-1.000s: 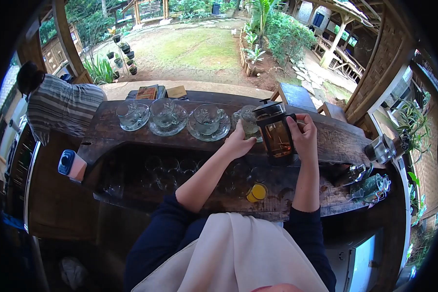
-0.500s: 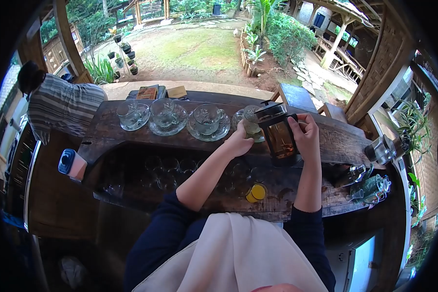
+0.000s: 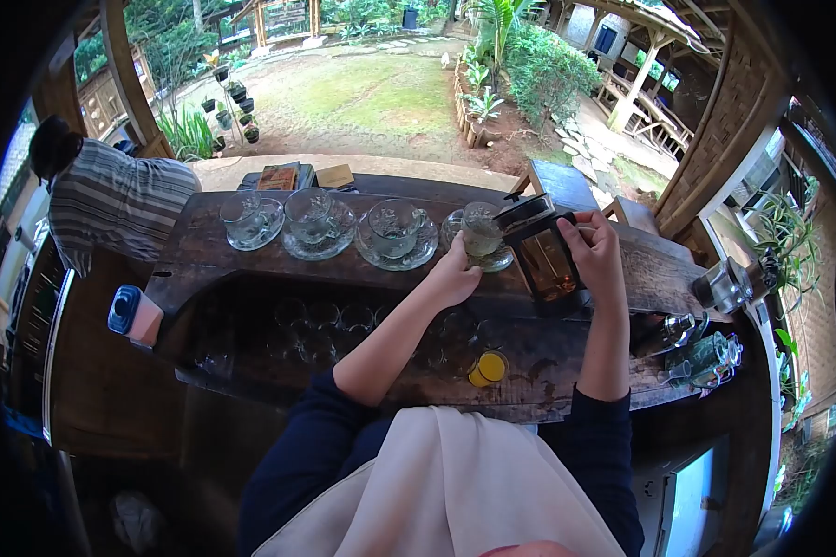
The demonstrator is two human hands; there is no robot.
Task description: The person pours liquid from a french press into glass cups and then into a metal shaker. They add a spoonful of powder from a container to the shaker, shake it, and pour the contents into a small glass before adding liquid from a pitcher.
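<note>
1. French press (image 3: 550, 265), in the head view, is in the right hand (image 3: 596, 251), whose fingers are closed around its handle. It leans further now, its lid tipped leftward to the near rim of a glass cup (image 3: 480, 223), and the right hand has drawn a little outward. Amber liquid shows through the sides.

2. The left hand (image 3: 453, 277) stays partly curled at the cup and its glass saucer (image 3: 498, 261); whether it grips the cup, the saucer or both cannot be told. The lean brings the press's top right beside the cup, but no stream can be made out.

3. Left of the left hand, three more glass cups stand upright on saucers along the bench (image 3: 655, 278). The nearest of them (image 3: 393, 229) is just beyond that hand's fingers.

4. Nearer the body, between the forearms, stands a glass of yellow liquid (image 3: 488, 369). Right of the right forearm are a metal pot (image 3: 678, 329) and clear glass jars (image 3: 706, 357).

5. Far left of both hands, a person in a striped top (image 3: 121, 200) bends beside the bench.
</note>
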